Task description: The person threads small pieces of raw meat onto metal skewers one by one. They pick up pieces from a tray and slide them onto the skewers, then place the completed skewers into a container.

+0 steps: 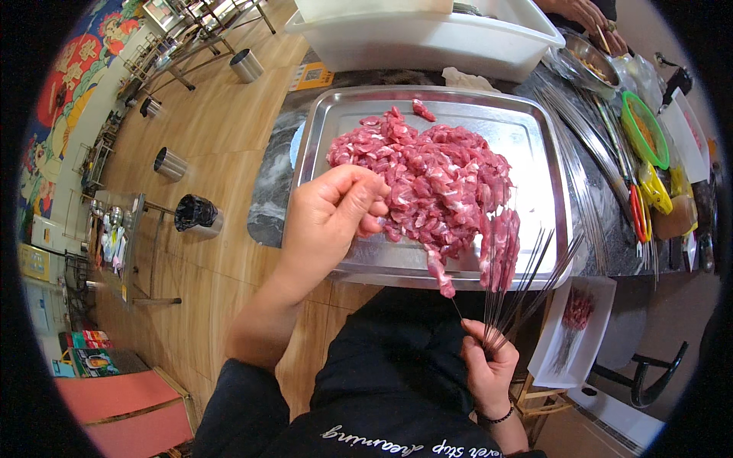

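A heap of cut raw meat pieces (424, 177) lies on a rectangular stainless steel tray (338, 103). Over the heap's left edge is my left hand (338, 209), its thumb and fingers pinched together; whether a piece is between them cannot be told. My right hand (492, 358), below the tray's near edge, grips a bundle of thin metal skewers (495, 318). Several of these carry threaded meat (500, 249), while others fan out bare to the right. One skewer, angled left between thumb and finger, bears meat (440, 272) at its upper part.
Beyond the tray stands a large white plastic tub (424, 46). Loose metal skewers (578, 131), red-handled scissors (637, 212) and a green basket (645, 130) lie right. A white container (544, 366) with meat skewers sits lower right. Another person's hands (590, 20) are at upper right, by a metal bowl (592, 60).
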`<state>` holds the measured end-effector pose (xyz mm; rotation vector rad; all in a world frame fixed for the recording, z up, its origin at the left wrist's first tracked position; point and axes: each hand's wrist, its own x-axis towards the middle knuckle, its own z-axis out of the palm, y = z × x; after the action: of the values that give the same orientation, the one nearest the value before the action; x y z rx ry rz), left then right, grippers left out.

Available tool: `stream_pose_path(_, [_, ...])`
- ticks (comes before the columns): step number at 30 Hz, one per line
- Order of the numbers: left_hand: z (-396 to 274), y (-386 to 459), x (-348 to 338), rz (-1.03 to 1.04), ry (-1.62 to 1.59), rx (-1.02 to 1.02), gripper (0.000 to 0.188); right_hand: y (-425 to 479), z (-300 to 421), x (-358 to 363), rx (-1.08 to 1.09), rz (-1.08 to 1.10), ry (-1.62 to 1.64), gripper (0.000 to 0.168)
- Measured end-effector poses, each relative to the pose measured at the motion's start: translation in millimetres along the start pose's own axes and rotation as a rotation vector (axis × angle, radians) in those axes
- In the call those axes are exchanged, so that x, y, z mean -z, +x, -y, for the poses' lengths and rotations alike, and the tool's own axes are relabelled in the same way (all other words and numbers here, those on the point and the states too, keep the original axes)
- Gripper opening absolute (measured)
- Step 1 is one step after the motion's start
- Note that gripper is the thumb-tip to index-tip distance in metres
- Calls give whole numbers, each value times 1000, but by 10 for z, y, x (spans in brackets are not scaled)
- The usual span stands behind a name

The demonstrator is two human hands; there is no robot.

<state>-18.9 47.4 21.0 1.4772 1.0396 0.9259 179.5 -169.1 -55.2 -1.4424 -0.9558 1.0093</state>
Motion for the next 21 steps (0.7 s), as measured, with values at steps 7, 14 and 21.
stream_pose_path(7, [87,-270,-261,4,-478,23,28,46,144,-107,5,4,-96,26])
stream_pose_path(14, [86,-344,-293,18,-552,63,30,-54,86,-98,-76,-17,-39,27])
stream_pose_path(21, [163,-445,-364,192,-569,116,29,1,84,-129,-64,-4,-4,26])
